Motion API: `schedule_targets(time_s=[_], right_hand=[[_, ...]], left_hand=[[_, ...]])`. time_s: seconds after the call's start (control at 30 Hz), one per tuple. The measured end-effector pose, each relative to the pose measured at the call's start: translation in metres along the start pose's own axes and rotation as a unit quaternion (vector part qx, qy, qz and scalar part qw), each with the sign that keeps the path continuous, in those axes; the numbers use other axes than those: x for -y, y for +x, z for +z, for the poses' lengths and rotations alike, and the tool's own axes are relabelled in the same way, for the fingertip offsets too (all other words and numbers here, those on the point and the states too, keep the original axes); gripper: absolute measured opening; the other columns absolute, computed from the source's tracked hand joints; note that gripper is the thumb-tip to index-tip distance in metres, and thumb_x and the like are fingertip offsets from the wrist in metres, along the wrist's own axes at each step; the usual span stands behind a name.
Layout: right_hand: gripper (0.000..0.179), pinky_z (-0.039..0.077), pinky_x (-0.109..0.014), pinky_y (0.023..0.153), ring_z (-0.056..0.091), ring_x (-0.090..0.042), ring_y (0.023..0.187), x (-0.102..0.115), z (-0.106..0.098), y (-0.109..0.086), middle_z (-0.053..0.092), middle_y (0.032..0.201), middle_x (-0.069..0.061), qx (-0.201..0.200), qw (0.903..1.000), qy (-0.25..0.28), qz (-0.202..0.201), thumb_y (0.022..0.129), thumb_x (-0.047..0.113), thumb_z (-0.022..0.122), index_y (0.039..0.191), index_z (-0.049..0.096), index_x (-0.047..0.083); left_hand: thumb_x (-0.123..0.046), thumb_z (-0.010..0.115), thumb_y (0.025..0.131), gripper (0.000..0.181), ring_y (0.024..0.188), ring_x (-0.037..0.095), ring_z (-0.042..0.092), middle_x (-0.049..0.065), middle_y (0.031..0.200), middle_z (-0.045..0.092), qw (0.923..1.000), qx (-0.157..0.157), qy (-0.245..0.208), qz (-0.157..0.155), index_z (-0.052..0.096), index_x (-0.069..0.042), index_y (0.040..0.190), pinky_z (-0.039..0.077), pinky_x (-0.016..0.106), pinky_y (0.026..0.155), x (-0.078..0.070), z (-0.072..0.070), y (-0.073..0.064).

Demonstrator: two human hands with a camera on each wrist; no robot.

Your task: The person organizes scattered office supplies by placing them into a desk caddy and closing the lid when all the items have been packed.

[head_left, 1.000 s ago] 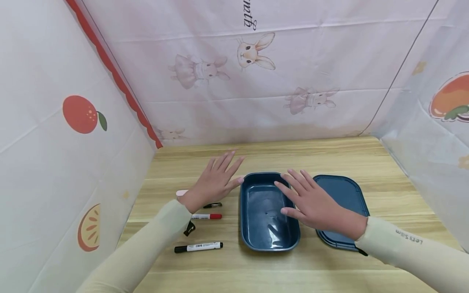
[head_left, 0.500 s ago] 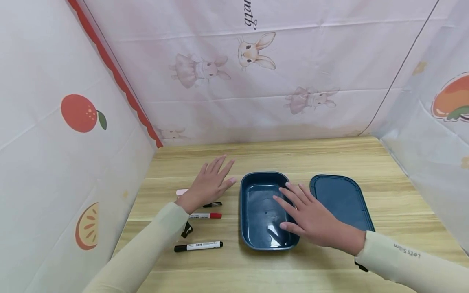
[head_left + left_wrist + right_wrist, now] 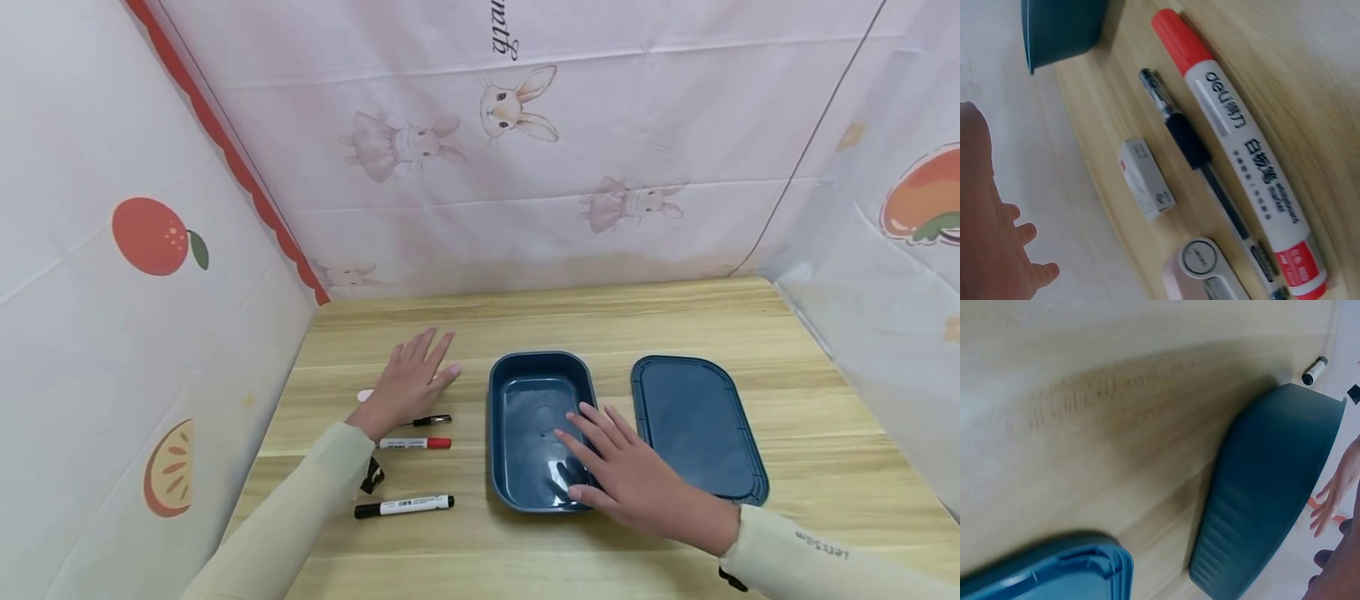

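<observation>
My left hand (image 3: 405,387), fingers spread, hovers over the pens on the left, holding nothing. Around it lie a red whiteboard marker (image 3: 1241,150), a black gel pen (image 3: 1188,144), a small white block in a printed sleeve (image 3: 1145,178) and a pale pink-and-white item (image 3: 1200,257) with a round disc, cut off by the frame. A black-capped marker (image 3: 405,505) lies nearer the front. My right hand (image 3: 637,479), also spread and holding nothing, is over the right edge of a dark blue box (image 3: 543,442); whether it touches cannot be told. The blue lid (image 3: 697,417) lies flat to the right.
The wood-grain table (image 3: 555,321) meets a printed cloth wall (image 3: 450,233) at the back. Similar cloth hangs on the left (image 3: 75,350) and right (image 3: 900,333) sides. The box stands between the pens and the lid.
My left hand has drifted left and slightly toward the front. My right hand has lowered toward the front, uncovering more of the lid and the box's right rim. The objects lie as before.
</observation>
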State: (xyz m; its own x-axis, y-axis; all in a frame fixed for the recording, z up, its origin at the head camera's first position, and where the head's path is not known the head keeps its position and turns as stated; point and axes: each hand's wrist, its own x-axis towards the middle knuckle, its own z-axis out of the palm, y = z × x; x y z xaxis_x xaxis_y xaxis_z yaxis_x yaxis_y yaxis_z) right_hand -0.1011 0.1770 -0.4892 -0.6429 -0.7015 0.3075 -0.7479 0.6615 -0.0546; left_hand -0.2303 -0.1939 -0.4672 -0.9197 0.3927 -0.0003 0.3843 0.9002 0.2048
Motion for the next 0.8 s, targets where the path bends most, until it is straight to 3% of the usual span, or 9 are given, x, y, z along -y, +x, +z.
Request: schedule_targets(time_s=[0.37, 0.5, 0.8], right_hand=[[0.068, 0.003, -0.045, 0.125, 0.022, -0.034, 0.153, 0.009, 0.014, -0.008, 0.030, 0.165, -0.010, 0.010, 0.9999, 0.006, 0.011, 0.102, 0.057, 0.046, 0.157, 0.038, 0.018], [0.068, 0.005, -0.047, 0.124, 0.022, -0.034, 0.153, 0.011, 0.017, -0.010, 0.029, 0.165, -0.010, 0.012, 0.9997, 0.012, 0.015, 0.102, 0.056, 0.049, 0.157, 0.037, 0.018], [0.069, -0.001, -0.042, 0.126, 0.022, -0.033, 0.153, 0.016, 0.026, -0.015, 0.028, 0.165, -0.010, 0.015, 0.9992, 0.029, 0.024, 0.102, 0.055, 0.047, 0.160, 0.030, 0.022]], left_hand=[[-0.063, 0.023, 0.105, 0.071, 0.155, 0.037, 0.012, 0.013, 0.170, 0.008, 0.9994, -0.010, -0.006, -0.033, 0.003, -0.027, 0.164, 0.010, 0.064, 0.121, 0.022, 0.008, -0.004], [-0.064, 0.022, 0.104, 0.073, 0.154, 0.038, 0.014, 0.015, 0.169, 0.010, 0.9989, -0.018, -0.010, -0.042, 0.004, -0.026, 0.164, 0.013, 0.063, 0.121, 0.033, 0.010, -0.006], [-0.066, 0.021, 0.103, 0.076, 0.154, 0.040, 0.013, 0.017, 0.169, 0.009, 0.9963, -0.029, -0.037, -0.071, 0.008, -0.022, 0.164, 0.013, 0.062, 0.122, 0.059, 0.018, -0.009]])
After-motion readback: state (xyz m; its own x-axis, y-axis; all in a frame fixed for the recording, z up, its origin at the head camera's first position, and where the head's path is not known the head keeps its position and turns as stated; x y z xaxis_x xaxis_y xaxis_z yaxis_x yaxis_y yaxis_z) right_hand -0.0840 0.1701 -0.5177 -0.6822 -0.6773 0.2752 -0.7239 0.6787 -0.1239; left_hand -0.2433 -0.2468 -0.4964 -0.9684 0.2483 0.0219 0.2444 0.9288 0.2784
